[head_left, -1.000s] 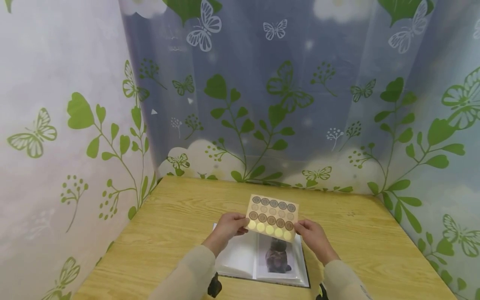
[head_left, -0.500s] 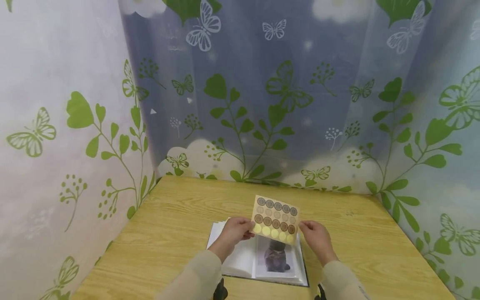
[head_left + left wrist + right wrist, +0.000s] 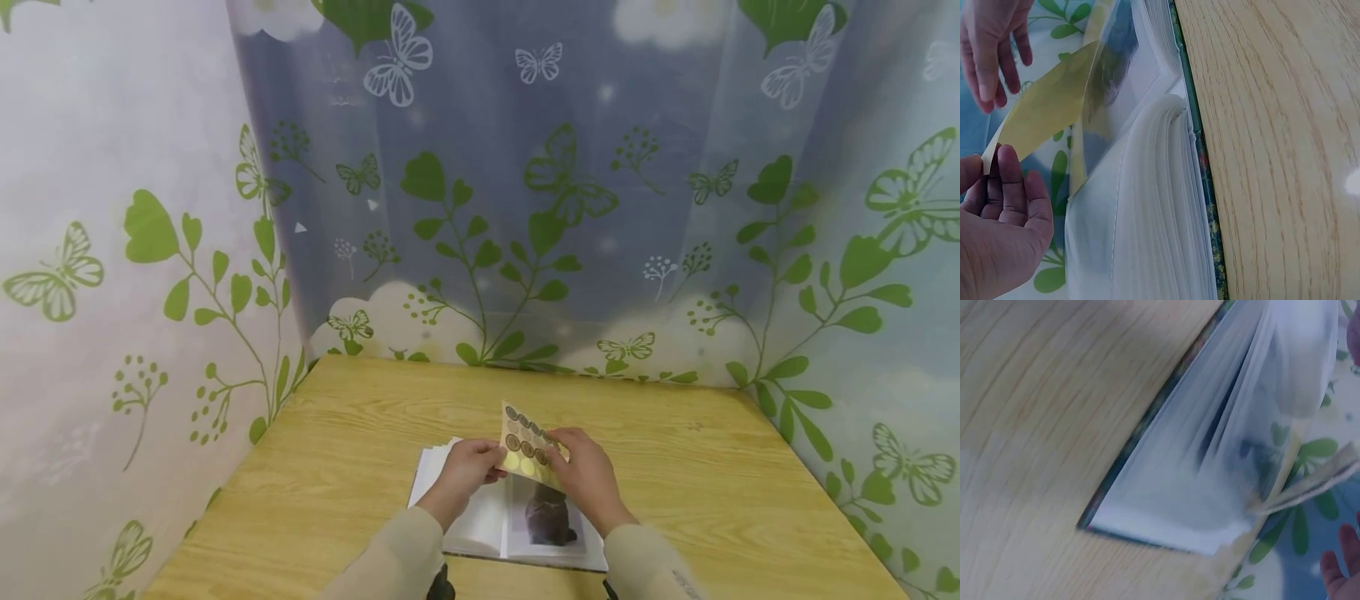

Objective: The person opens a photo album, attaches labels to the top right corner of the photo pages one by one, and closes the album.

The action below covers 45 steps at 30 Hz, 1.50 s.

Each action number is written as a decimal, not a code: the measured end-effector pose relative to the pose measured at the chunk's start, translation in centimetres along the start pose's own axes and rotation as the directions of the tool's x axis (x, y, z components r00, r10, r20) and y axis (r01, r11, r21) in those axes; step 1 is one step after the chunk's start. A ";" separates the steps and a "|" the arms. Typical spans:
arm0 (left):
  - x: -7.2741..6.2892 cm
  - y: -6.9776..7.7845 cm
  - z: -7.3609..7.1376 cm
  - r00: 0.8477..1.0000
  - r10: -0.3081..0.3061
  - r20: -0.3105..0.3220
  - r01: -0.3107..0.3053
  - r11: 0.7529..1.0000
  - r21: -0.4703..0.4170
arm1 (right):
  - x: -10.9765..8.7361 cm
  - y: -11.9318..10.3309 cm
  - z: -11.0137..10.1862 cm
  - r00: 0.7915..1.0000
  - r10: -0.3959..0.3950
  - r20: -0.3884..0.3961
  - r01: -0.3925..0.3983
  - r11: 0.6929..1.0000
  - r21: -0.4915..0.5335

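Open album, picture in sleeve, left hand pinching disc-printed sheet

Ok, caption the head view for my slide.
Left fingers pinch a sheet of circles near an open album on a wooden table.

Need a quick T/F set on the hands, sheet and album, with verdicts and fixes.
1. The left hand pinches the sticker sheet. True.
2. In the head view, the right hand hides part of the sticker sheet. True.
3. The sticker sheet lies flat on the table. False: it is held up, tilted, above the table.
4. A dark picture shows in the album. True.
5. The album is closed. False: it lies open.
6. The sheet's lowest sticker row is black. False: it is yellow.
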State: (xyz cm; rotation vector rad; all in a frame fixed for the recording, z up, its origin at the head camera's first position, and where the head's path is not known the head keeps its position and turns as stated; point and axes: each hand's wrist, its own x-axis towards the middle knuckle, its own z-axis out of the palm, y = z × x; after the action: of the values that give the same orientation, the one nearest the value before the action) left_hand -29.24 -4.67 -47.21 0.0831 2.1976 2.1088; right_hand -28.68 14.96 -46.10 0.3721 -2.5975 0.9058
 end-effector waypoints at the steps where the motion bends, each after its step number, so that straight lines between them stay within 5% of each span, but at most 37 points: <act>1: 0.0 0.0 0.0 1.000 0.004 0.000 -0.004 1.000 -0.001 | 0.1 -0.3 0.2 1.000 -0.008 0.008 0.008 1.000 0.003; 22: -0.3 0.2 0.2 0.999 0.009 0.049 -0.009 1.000 0.009 | 0.3 -2.7 2.0 0.998 -0.048 0.042 0.048 0.999 -0.009; 45: -0.5 -0.1 0.8 0.993 0.062 0.102 -0.065 0.997 0.033 | 0.1 -3.0 2.2 0.995 0.082 0.064 -0.080 0.996 -0.032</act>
State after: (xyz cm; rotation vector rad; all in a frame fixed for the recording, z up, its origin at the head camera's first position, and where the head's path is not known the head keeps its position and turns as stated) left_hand -28.64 -3.89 -47.34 0.2593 2.2028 2.0484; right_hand -28.26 11.28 -46.00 0.2952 -2.6999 0.8956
